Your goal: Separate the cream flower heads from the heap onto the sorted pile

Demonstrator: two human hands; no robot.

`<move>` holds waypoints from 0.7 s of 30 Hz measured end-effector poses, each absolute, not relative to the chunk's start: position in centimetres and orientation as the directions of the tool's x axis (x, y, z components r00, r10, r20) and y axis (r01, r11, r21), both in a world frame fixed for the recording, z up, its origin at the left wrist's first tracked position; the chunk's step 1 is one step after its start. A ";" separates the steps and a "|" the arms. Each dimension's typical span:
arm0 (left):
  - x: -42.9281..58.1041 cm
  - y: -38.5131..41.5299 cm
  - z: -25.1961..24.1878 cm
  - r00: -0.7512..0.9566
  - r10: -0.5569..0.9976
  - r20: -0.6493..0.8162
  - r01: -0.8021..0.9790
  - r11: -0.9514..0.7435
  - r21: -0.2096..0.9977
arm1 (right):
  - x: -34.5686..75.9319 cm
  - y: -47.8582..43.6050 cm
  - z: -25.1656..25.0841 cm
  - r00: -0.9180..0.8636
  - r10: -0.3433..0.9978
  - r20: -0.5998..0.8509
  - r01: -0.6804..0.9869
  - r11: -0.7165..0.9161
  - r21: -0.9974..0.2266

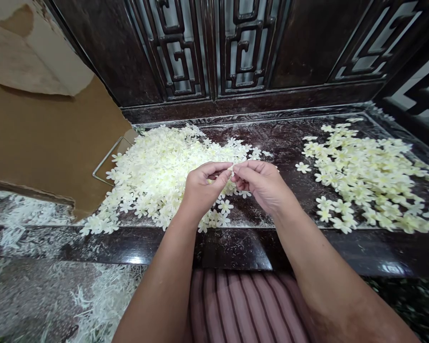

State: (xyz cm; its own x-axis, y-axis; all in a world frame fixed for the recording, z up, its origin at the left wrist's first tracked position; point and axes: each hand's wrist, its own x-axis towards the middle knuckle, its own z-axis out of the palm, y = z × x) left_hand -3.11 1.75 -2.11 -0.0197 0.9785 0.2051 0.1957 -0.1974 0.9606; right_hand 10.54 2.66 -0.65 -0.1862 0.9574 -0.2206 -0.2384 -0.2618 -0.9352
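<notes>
My left hand [203,186] and my right hand [266,185] meet at the fingertips above the dark wooden seat [271,143]. Both pinch a small pale flower [231,168], mostly covered by the fingers. Under and left of my left hand spreads a big heap of white artificial flowers [164,162] with pale yellow centres. A second, looser pile of the same flowers [364,176] lies to the right of my right hand, with one single flower [302,167] at its left edge.
A torn cardboard sheet [46,138] leans at the left, beside a bent metal wire handle [107,159]. Carved dark wood panels [207,52] close off the back. White plastic scraps [107,290] litter the floor and the seat's front edge.
</notes>
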 end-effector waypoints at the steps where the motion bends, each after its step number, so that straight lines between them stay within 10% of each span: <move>1: -3.1 1.8 -2.1 -0.021 0.978 0.206 0.194 -0.198 0.961 | 10.5 2.7 -0.7 -0.187 0.957 -0.221 -0.242 -0.263 -0.934; 21: -3.3 1.9 -2.2 -0.038 0.989 0.140 0.116 -0.135 0.984 | 10.7 2.9 -1.0 -0.260 0.948 -0.185 -0.286 -0.259 -0.923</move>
State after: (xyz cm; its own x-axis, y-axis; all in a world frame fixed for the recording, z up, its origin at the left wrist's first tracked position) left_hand -3.29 1.85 -2.16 -0.0378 0.9894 0.1403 0.1160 -0.1351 0.9840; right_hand 10.74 2.94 -0.96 -0.2596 0.9478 -0.1854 -0.2856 -0.2587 -0.9228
